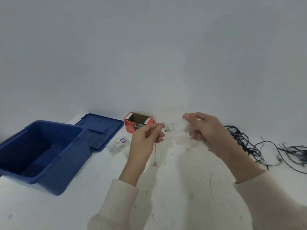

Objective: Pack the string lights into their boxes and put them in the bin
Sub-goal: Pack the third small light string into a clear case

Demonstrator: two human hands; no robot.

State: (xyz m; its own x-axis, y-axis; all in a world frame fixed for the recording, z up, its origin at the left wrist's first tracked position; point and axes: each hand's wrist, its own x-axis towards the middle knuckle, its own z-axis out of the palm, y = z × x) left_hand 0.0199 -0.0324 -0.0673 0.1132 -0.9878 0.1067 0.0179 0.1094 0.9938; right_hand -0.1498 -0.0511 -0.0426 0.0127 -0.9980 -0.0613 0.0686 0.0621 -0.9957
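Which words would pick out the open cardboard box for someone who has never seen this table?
Start at the blue bin on the left of the white table; its blue lid lies flat beside it, farther back. Just right of the lid's far corner stands the red cardboard box, top open. It alone is red and upright; the small clear pack nearby lies flat.

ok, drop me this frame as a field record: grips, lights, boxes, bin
left grip: pinches the thin clear-wired string light, one end hanging down
right grip: holds the same strand, fingers curled
dark-wired string lights: loose tangle on white table, right side
red cardboard box: upright, top open, behind the left grip
small clear plastic box with purple label: lying between red box and lid
blue plastic bin: open, far left, no boxes visible inside
blue plastic lid: off, lying beside bin
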